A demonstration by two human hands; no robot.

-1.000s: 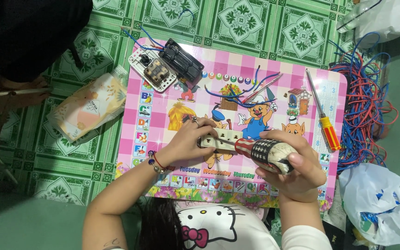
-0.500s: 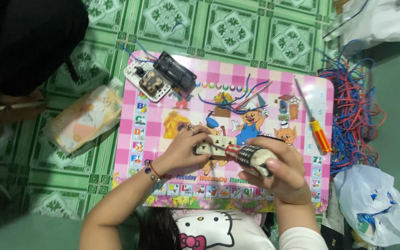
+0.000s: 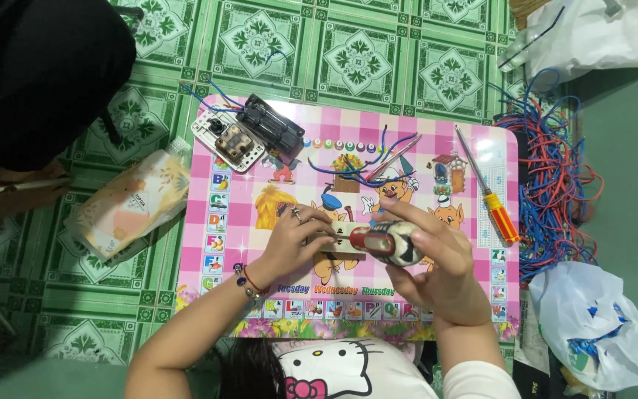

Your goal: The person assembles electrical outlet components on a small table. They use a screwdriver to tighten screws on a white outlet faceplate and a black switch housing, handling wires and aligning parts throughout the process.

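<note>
Both my hands grip: left hand (image 3: 295, 240) pinches the small pale part (image 3: 339, 242), right hand (image 3: 437, 270) clutches the screwdriver handle (image 3: 387, 242); a slipping tip could jab fingers.

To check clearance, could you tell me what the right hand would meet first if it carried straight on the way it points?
The right hand points leftward; it would likely first meet the left hand steadying the small pale part.

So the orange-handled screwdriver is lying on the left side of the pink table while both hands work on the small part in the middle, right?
Not quite. The orange-handled screwdriver lies on the right side of the pink table, near the tangle of wires, as the head view shows. The rest holds: the left hand and right hand both work on the small part in the middle.
</note>
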